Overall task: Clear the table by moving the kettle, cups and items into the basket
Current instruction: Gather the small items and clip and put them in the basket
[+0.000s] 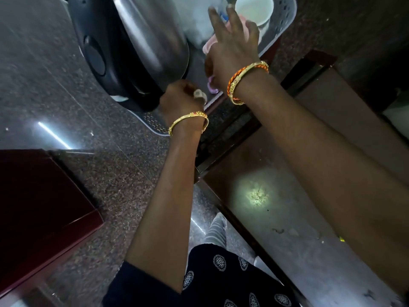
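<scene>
The kettle point(141, 47) hangs tilted over the basket point(285, 16), its handle clenched in the left hand point(179, 103). The right hand point(232, 47) is spread loose above a pink item point(209, 44), gripping nothing. A cup point(254, 8) already sits inside. Lowered carelessly, the kettle could knock it.

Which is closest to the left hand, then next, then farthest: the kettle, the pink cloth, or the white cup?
From the left hand:
1. Kettle, right beside the hand, which looks closed on its dark handle.
2. Pink cloth, further up, under the right hand.
3. White cup, at the basket's far end.
</scene>
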Tool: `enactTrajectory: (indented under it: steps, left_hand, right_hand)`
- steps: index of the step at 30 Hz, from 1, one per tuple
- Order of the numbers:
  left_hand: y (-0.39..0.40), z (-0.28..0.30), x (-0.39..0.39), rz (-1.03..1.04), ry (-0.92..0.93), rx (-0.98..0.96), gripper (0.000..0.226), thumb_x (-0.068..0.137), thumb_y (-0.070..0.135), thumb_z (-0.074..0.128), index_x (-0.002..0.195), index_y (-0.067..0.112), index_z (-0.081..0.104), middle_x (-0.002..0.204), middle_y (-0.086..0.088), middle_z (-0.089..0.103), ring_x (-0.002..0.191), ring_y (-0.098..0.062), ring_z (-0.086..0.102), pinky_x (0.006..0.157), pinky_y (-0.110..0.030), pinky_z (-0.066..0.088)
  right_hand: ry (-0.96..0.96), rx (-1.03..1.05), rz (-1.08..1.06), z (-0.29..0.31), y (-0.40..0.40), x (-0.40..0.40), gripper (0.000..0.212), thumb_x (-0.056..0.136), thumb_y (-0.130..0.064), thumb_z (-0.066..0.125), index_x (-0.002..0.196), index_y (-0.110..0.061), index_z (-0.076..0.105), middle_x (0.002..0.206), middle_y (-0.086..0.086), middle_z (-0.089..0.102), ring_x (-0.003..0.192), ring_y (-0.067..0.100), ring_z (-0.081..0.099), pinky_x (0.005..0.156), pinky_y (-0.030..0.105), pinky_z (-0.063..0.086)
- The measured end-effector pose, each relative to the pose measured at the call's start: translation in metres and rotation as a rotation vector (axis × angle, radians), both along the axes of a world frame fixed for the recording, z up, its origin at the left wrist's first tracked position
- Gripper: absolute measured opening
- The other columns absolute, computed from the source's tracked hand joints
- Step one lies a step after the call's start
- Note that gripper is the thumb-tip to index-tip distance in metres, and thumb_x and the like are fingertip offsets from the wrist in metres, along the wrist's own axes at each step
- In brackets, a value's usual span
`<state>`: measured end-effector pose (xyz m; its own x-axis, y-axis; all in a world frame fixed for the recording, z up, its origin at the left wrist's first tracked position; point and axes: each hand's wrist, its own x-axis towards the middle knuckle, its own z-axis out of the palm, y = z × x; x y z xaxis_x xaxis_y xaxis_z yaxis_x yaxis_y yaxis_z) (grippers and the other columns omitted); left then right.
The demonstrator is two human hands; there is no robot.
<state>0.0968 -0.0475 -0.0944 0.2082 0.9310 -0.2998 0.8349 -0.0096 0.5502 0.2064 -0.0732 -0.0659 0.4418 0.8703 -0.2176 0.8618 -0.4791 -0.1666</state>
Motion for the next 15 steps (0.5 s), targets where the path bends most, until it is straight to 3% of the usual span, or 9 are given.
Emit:
enactTrajectory:
  steps: [7, 12, 15]
  left_hand:
    - [0.003, -0.003, 0.007, 0.031, -0.037, -0.067, 0.021, 0.072, 0.012, 0.073, 0.091, 0.02, 0.074, 0.1, -0.006, 0.075, 0.094, -0.023, 0.069, 0.082, -0.026, 0.054]
    - [0.002, -0.001, 0.008, 0.044, -0.026, -0.107, 0.02, 0.078, 0.011, 0.065, 0.095, 0.018, 0.073, 0.104, -0.009, 0.073, 0.101, -0.025, 0.066, 0.082, -0.02, 0.046]
    - [-0.001, 0.004, 0.006, 0.068, -0.051, -0.105, 0.022, 0.082, 0.017, 0.062, 0.102, 0.015, 0.07, 0.109, -0.009, 0.072, 0.104, -0.025, 0.064, 0.082, -0.02, 0.045]
  right_hand:
    - [0.004, -0.031, -0.014, -0.006, 0.003, -0.002, 0.026, 0.085, -0.015, 0.062, 0.111, -0.019, 0.067, 0.16, 0.008, 0.0, 0.147, 0.033, -0.002, 0.116, 0.058, 0.009]
    - [0.012, -0.017, -0.011, -0.002, 0.0, -0.002, 0.023, 0.086, -0.018, 0.062, 0.108, -0.023, 0.068, 0.16, 0.008, -0.003, 0.147, 0.033, -0.006, 0.116, 0.058, 0.005]
    - [0.065, 0.127, -0.071, 0.003, -0.013, -0.003, 0.018, 0.086, -0.022, 0.062, 0.102, -0.025, 0.07, 0.159, 0.008, 0.015, 0.147, 0.031, 0.002, 0.116, 0.054, 0.003]
